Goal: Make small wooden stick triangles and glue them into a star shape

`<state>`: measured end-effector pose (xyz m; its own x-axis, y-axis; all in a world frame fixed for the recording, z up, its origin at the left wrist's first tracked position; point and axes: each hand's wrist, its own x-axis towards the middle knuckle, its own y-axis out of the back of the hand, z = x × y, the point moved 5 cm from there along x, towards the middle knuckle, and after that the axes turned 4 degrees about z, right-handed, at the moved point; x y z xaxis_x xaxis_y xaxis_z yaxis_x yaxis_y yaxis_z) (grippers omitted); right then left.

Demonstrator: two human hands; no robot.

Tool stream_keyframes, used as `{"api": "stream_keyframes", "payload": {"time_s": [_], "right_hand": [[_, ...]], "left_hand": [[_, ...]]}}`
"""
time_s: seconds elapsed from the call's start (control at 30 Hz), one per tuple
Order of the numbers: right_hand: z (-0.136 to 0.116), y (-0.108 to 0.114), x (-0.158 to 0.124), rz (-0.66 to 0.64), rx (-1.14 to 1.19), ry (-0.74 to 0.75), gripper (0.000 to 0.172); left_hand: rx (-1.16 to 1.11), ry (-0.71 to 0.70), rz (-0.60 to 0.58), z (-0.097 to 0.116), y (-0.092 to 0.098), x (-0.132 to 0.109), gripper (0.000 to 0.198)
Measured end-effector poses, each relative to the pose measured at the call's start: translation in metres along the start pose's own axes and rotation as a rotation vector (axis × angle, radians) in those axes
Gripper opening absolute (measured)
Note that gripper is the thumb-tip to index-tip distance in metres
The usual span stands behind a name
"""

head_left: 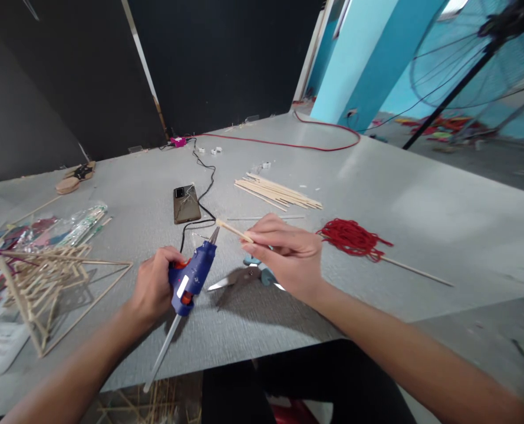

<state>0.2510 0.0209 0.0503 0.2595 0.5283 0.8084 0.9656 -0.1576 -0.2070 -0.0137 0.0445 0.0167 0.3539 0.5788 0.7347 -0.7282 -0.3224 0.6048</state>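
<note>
My left hand (154, 282) is wrapped round the handle of a blue glue gun (193, 277), and a glue stick (163, 353) pokes out of its rear end. Between the fingertips of my right hand (290, 253) is a short wooden stick (235, 230), its far end close to the gun's metal nozzle; whether the two touch I cannot tell. Scissors (237, 277) lie spread on the table below, partly hidden by my right hand. Right of that hand sits a bundle of red yarn (352, 237) around a thin stick (416, 271).
Wooden sticks (277, 193) lie in a pile behind my hands. A phone (186, 204) and black cable (208, 176) are at centre left. On the left stand a stick frame (85, 260) and plastic packets (82, 227). A red cord (279, 143) crosses the grey table (403, 206).
</note>
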Motion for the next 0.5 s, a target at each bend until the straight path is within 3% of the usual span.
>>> {"api": "stream_keyframes", "payload": {"time_s": [0.5], "right_hand": [[-0.0067,-0.0031,-0.0007,-0.106,-0.096,0.201,0.035]], "left_hand": [[-0.01,0.03,-0.009,0.0006,0.0002,0.0011,0.04]]}}
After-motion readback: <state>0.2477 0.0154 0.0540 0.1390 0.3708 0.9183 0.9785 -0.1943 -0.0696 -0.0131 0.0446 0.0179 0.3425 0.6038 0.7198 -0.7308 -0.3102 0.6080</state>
